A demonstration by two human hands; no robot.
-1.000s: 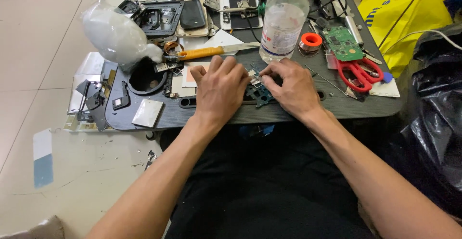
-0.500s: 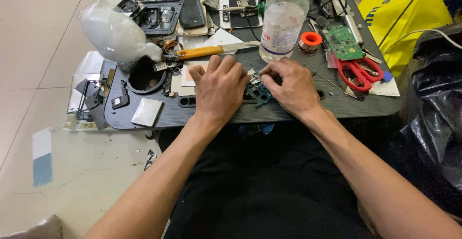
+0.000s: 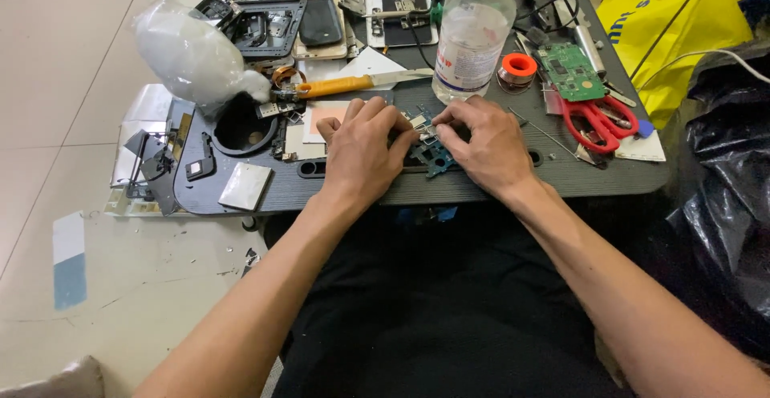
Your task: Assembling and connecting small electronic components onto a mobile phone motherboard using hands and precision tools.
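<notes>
Pale tiled floor [image 3: 72, 69] all round, with a dark grey lap tray [image 3: 497, 185] across black-trousered knees. Off the tray's right edge: black plastic bag [image 3: 722, 206], and beyond it a yellow bag [image 3: 682, 21] past the far right corner. Bulging clear bag of white stuff [image 3: 188, 49] at the far left corner. Clear plastic bottle [image 3: 473, 41] upright at the middle of the far edge. Stripped phone frame [image 3: 261, 25], black phone [image 3: 319, 20] and white phone shell [image 3: 401, 1] in a row along the far edge, left of the bottle. Orange-handled knife [image 3: 345, 87] flat, lengthwise across the tray, blade toward the bottle. Red scissors [image 3: 597, 121] near the right edge, green circuit board [image 3: 571, 71] just behind them. Orange reel [image 3: 519, 67] just right of the bottle. Round cup hole [image 3: 241, 128] toward the left edge; silver square plate [image 3: 245, 185] at the near left edge.

Left hand [image 3: 361, 153] and right hand [image 3: 489, 145] side by side at the middle of the near edge, palms down, fingers bent. Between them a small blue circuit board [image 3: 437, 157], flat on the tray, mostly hidden, one corner poking toward the near edge; long axis impossible to tell. Left fingers pressed down over its left part, thumb out toward the knife. Right fingertips pinched together at its far edge, on what exactly too small to tell.
</notes>
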